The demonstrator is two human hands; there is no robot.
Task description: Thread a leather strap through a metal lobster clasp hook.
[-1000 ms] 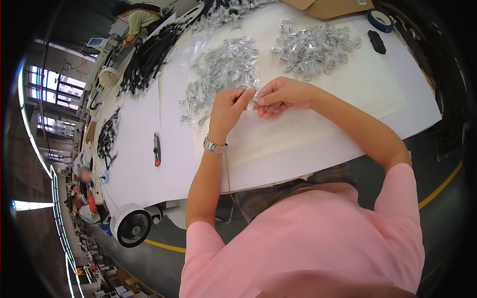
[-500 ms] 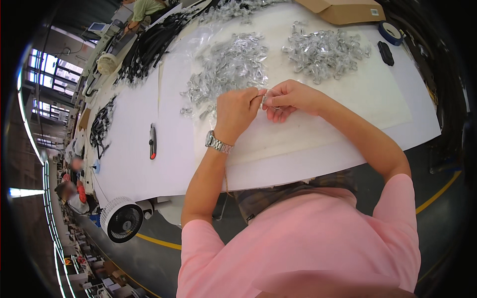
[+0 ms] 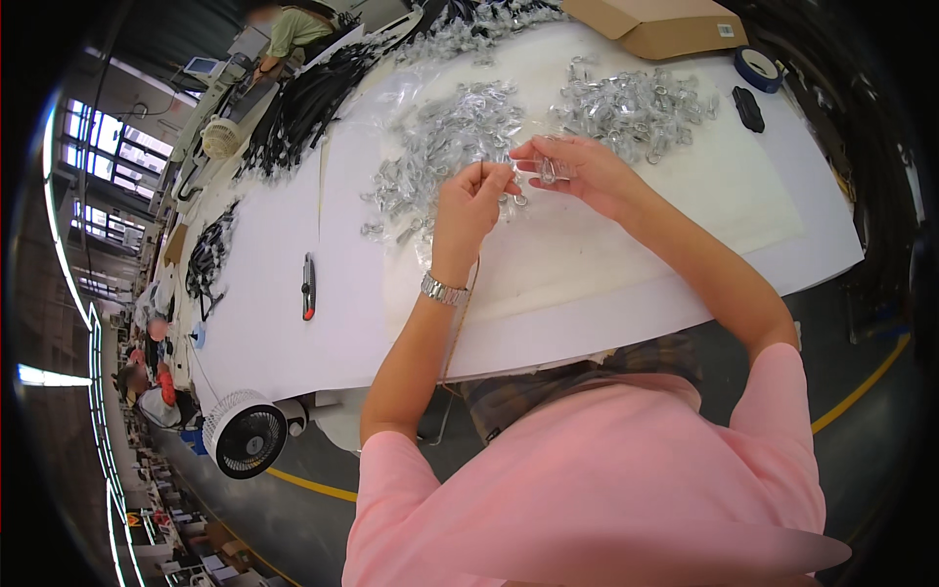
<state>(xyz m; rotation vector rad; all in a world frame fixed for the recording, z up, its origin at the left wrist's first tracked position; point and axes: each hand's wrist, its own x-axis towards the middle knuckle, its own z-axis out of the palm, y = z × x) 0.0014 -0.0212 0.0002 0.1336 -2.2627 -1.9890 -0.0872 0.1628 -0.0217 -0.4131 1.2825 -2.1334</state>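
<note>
My left hand [image 3: 476,199], with a metal watch on its wrist, is closed in a pinch. A thin brown cord [image 3: 462,318] runs from this hand down toward the table's near edge. Close beside it on the right, my right hand [image 3: 587,174] holds a small metal clasp [image 3: 548,172] in clear plastic between thumb and fingers. A clear strip seems to span the gap between both hands. Just beyond my left hand lies a heap of plastic-wrapped metal clasps [image 3: 445,137]. A second heap of clasps [image 3: 641,103] lies beyond my right hand.
On the white table [image 3: 264,284] lie a box cutter [image 3: 309,287], black straps [image 3: 303,103] and a smaller strap bundle [image 3: 207,259]. A cardboard box [image 3: 675,29], blue tape roll [image 3: 758,68] and black object [image 3: 748,109] sit far right. A fan [image 3: 246,435] stands at the near left.
My hands have moved slightly apart; the right one has opened its grip enough to show the wrapped clasp. The left has turned upward, and more of the brown cord shows. The whole view has shifted a little.
</note>
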